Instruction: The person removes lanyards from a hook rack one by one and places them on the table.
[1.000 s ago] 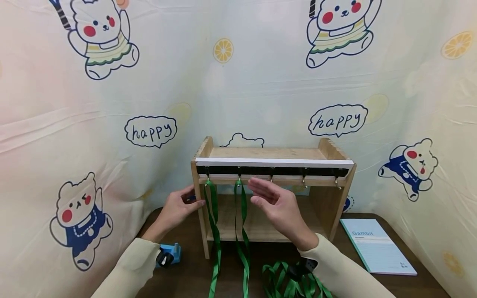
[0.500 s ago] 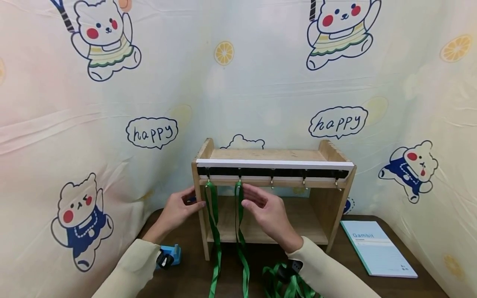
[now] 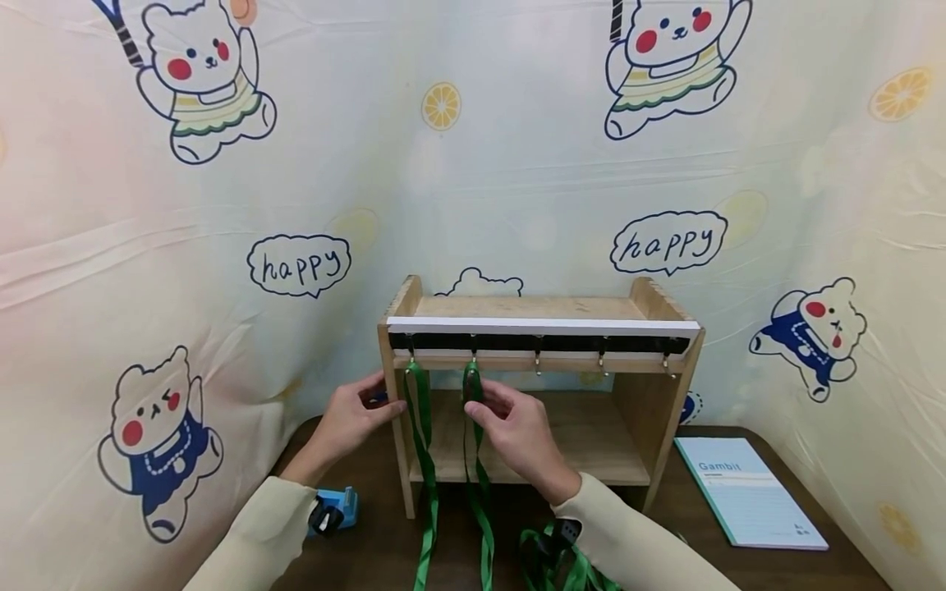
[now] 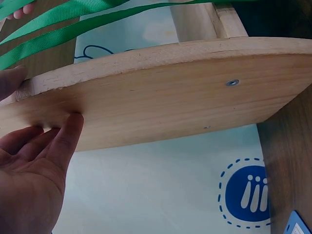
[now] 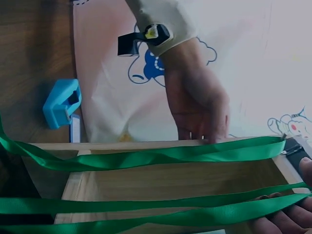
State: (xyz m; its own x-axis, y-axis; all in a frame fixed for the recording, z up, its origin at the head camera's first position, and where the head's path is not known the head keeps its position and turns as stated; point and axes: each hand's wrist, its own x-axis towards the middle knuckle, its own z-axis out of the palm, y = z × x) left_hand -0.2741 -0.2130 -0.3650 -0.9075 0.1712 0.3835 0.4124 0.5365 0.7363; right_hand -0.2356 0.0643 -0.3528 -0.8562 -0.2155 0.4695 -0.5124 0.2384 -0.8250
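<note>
A small wooden shelf (image 3: 517, 307) stands on the table with a row of metal hooks along its front. My left hand (image 3: 356, 414) holds its left side panel (image 4: 161, 92), thumb at the front edge and fingertips against the outer face. From the second hook hangs a looped green ribbon (image 3: 484, 525). Just below that hook my right hand (image 3: 521, 431) pinches the ribbon, thumb in front and fingers behind; the fingers are partly hidden. Another green ribbon (image 3: 424, 460) hangs from the leftmost hook, beside the left hand. The three hooks to the right carry nothing.
A heap of green ribbon (image 3: 572, 570) lies on the table under the right forearm. A blue tape dispenser-like item (image 3: 342, 507) sits by the left wrist. At the right lies a light blue notebook (image 3: 750, 492). A printed cloth (image 3: 517, 164) hangs behind the shelf.
My right hand has moved left and slightly down to the second ribbon and taken hold of it, drawing its strands closer together. The left hand has stayed on the shelf.
</note>
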